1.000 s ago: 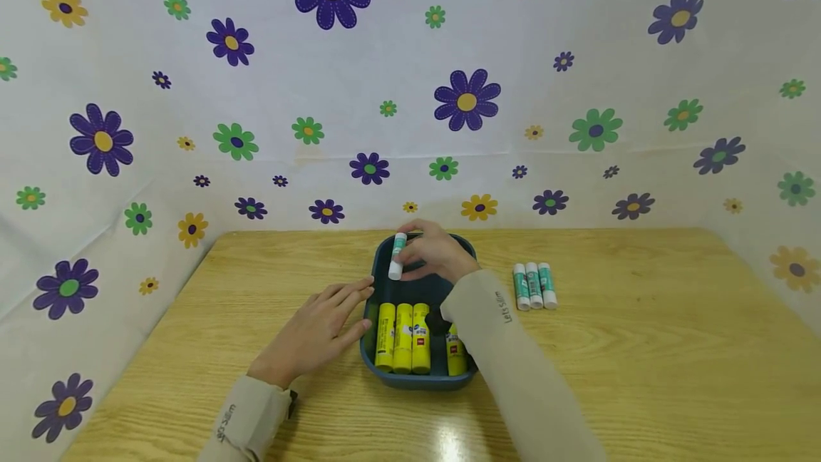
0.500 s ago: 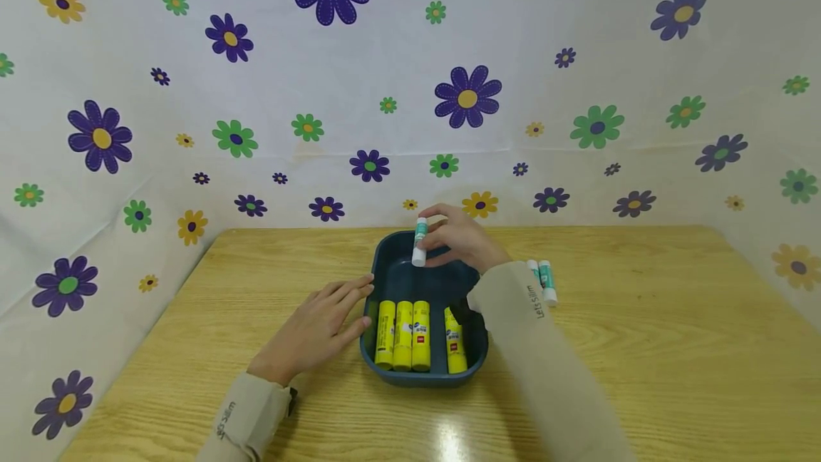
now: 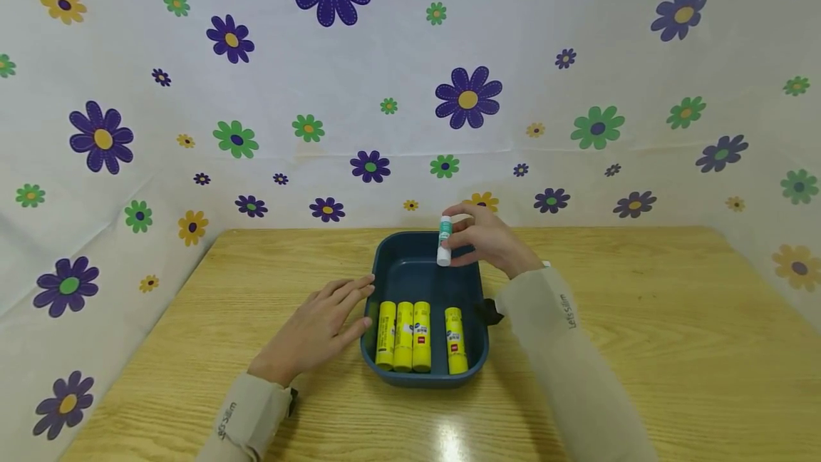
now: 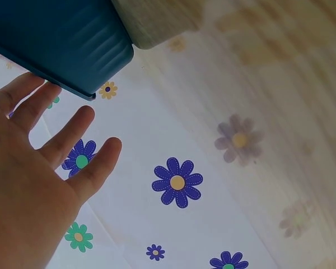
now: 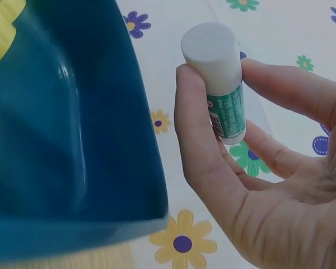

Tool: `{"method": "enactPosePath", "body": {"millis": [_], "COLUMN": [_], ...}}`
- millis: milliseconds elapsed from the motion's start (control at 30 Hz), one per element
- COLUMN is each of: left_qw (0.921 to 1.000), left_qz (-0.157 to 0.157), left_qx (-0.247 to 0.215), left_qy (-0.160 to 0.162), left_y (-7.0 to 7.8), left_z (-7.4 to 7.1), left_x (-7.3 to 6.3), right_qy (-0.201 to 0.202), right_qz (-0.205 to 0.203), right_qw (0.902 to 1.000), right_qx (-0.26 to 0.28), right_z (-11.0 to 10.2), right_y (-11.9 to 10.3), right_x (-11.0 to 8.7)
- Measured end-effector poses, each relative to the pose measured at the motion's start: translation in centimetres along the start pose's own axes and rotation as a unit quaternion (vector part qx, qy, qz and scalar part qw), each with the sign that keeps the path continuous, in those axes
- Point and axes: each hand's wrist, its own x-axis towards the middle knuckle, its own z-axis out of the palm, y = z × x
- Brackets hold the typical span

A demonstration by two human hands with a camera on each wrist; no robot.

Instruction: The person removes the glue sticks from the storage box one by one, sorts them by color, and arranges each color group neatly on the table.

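My right hand (image 3: 484,239) pinches a small white-and-green glue stick (image 3: 445,241) between thumb and fingers, over the far right part of a dark blue bin (image 3: 410,379). In the right wrist view the glue stick (image 5: 213,61) tilts, white end toward the camera. My left hand (image 3: 314,334) lies at the bin's left rim, its fingers extended and fingertips right at the wall. The left wrist view shows the fingers spread below the bin's rim (image 4: 67,87). Inside the near half lie three yellow glue sticks (image 3: 403,336) side by side, with another yellow glue stick (image 3: 455,341) apart at the right.
Behind the right wrist, a white end of a glue stick (image 3: 546,264) peeks out on the wooden table (image 3: 641,334). A flower-print sheet (image 3: 385,55) hangs along the table's back and sides. A black strap piece (image 3: 490,312) hangs from the right sleeve over the bin's rim.
My right hand has moved right with the white-and-green glue stick, from the bin's far left corner to its far right. Its sleeve now covers most of the glue sticks on the table. My left hand stays put.
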Motion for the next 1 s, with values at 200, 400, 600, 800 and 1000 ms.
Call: {"method": "enactPosePath", "body": {"millis": [200, 400, 600, 800, 1000], "left_qw": [1.0000, 0.9999, 1.0000, 1.0000, 1.0000], "left_qz": [-0.001, 0.000, -0.003, -0.002, -0.001], "left_qx": [0.010, 0.015, 0.004, 0.000, -0.001], "left_qy": [-0.002, -0.005, -0.004, -0.002, -0.002], "left_y": [0.0, 0.1, 0.1, 0.1, 0.0], "left_z": [0.0, -0.1, -0.1, -0.2, -0.2], "left_x": [0.1, 0.1, 0.0, -0.1, -0.2], "right_qy": [-0.001, -0.012, -0.004, -0.005, -0.004], "right_qz": [-0.003, -0.009, -0.008, -0.013, -0.023], "right_qw": [1.0000, 0.9999, 0.9999, 0.9996, 0.9995], "right_qx": [-0.004, -0.006, -0.013, -0.024, -0.021], "right_z": [-1.1, -2.2, -3.2, -4.4, -5.6], "right_y": [0.5, 1.4, 2.0, 2.4, 2.8], "right_x": [-0.7, -1.1, -1.5, -2.2, -3.0]}}
